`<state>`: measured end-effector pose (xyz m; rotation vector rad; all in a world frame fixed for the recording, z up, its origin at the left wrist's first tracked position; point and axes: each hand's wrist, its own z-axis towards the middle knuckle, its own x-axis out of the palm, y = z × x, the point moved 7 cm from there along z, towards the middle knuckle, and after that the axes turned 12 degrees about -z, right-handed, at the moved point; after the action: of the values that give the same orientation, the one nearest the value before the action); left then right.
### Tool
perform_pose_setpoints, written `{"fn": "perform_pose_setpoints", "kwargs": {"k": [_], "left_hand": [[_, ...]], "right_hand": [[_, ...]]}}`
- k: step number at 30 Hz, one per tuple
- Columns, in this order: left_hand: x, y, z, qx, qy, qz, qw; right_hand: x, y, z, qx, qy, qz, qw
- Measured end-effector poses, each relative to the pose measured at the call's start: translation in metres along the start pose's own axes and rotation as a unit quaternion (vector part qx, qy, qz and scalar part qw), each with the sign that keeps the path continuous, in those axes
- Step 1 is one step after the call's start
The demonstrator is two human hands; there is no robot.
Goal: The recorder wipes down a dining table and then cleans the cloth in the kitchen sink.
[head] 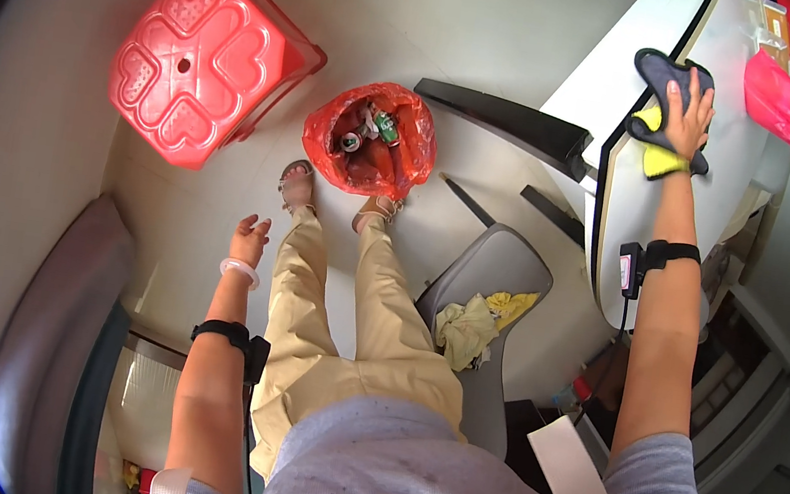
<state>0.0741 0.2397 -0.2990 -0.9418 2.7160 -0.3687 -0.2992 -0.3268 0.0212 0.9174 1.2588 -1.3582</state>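
My right hand (687, 121) lies spread, palm down, on a grey and yellow cleaning cloth (659, 73) at the edge of the white table (669, 232). The cloth is bunched and partly overlaps the table's black rim. My left hand (250, 240) hangs beside my left leg with its fingers apart and nothing in it. On the floor before my feet stands a red plastic bag (320, 130), its mouth wide; crushed cans, one of them green (386, 127), and other litter lie inside.
A red plastic stool (197, 67) stands at the upper left. A grey chair (491, 261) with yellowish cloths (465, 331) on it is beside my right leg. Black table legs (503, 122) reach towards the bag. A pink bag (782, 104) rests on the table's far side.
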Motion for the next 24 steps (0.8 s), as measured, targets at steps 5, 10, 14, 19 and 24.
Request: {"fn": "perform_pose_setpoints", "kwargs": {"k": [5, 10, 14, 19, 24], "left_hand": [[0.020, -0.055, 0.017, 0.098, 0.041, 0.058, 0.993], [0.007, -0.143, 0.015, 0.204, 0.045, -0.046, 0.977], [-0.050, -0.198, 0.006, 0.374, -0.187, -0.116, 0.901], [-0.087, -0.182, 0.054, 0.172, -0.189, -0.183, 0.949], [-0.098, -0.175, 0.081, 0.140, -0.047, -0.268, 0.952]], "right_hand": [[0.013, -0.012, -0.022, -0.092, -0.005, 0.057, 0.994], [-0.028, 0.038, -0.112, -0.138, 0.012, 0.102, 0.985], [-0.045, 0.043, -0.135, -0.215, 0.004, 0.089, 0.973], [-0.049, 0.041, -0.134, -0.201, 0.014, 0.087, 0.975], [-0.043, 0.052, -0.135, -0.213, 0.021, 0.111, 0.971]]}}
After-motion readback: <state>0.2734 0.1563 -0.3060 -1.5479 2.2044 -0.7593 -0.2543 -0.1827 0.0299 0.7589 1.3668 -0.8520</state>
